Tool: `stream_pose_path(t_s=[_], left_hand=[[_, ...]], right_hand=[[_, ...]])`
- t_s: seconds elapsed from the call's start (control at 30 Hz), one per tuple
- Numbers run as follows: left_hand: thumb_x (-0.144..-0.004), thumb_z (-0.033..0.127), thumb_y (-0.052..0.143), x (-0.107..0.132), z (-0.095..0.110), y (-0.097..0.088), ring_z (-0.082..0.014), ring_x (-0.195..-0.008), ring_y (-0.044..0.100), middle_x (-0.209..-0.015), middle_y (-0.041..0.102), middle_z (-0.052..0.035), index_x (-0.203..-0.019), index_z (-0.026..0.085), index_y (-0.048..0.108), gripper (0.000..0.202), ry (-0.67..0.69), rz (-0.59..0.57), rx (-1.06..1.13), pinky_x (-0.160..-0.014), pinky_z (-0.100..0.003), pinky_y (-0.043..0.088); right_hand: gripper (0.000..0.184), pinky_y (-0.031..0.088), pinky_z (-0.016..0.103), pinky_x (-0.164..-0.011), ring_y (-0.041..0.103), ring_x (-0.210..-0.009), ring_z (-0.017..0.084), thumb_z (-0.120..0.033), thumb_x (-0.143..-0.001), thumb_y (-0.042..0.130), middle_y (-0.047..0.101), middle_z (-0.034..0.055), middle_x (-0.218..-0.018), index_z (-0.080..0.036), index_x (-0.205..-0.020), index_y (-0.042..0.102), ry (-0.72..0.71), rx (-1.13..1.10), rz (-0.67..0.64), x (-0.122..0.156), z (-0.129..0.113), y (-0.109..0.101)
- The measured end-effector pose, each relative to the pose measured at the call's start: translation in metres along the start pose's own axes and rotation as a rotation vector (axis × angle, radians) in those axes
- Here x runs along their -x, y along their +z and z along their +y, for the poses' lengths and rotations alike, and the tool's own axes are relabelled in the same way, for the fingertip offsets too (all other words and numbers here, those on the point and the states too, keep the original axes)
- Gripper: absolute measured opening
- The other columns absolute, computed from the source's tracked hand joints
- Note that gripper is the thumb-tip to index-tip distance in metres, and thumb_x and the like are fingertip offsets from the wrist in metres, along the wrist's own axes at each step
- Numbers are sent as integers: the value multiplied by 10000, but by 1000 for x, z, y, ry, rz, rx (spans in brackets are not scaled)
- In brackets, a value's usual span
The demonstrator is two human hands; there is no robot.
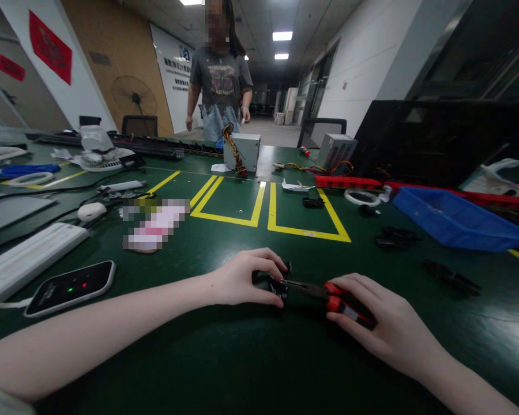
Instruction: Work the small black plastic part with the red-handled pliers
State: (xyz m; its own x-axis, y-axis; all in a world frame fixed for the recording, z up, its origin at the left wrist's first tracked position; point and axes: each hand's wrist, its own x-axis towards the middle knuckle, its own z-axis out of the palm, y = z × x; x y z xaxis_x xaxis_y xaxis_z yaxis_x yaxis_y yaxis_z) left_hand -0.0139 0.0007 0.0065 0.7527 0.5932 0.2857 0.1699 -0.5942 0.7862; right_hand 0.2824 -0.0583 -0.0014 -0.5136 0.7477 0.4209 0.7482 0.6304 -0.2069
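Note:
Near the middle of the green table, my left hand (246, 278) is closed around a small black part (280, 287), its fingers and thumb on either side. Its exact kind is too dark to make out, and the fingers hide some of it. My right hand (374, 317) grips pliers (335, 297) with red and black handles. The long, narrow jaws point left, and their tips reach the black part; whether they clamp something there I cannot tell.
A blue tray (462, 222) and several black parts (452, 276) lie on the right. On the left are a power strip (34, 256), a black-faced device (71, 288) and a phone (155, 227). A metal power supply box (247, 151) stands farther back, before a standing person (219, 75).

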Motion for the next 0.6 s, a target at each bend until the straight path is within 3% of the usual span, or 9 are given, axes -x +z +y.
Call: stream_pose_path(t_s=[0.27, 0.6], left_hand=[[-744, 307, 820, -2, 0, 1, -253, -1144, 589, -1186, 614, -89, -938, 155, 693, 278, 16, -41, 9, -982, -422, 479], [-728, 304, 831, -1, 0, 1, -250, -1135, 599, -1157, 633, -86, -926, 155, 706, 278, 9, -10, 52, -967, -402, 493]], right_hand=[[348, 587, 298, -680, 681, -853, 189, -415, -872, 620, 680, 70, -1044, -247, -1173, 574, -14, 4, -4, -1, -3, -1], [351, 577, 294, -686, 677, -853, 187, -422, -879, 605, 675, 73, -1047, -250, -1183, 565, -4, -4, -12, 1, 0, 1]])
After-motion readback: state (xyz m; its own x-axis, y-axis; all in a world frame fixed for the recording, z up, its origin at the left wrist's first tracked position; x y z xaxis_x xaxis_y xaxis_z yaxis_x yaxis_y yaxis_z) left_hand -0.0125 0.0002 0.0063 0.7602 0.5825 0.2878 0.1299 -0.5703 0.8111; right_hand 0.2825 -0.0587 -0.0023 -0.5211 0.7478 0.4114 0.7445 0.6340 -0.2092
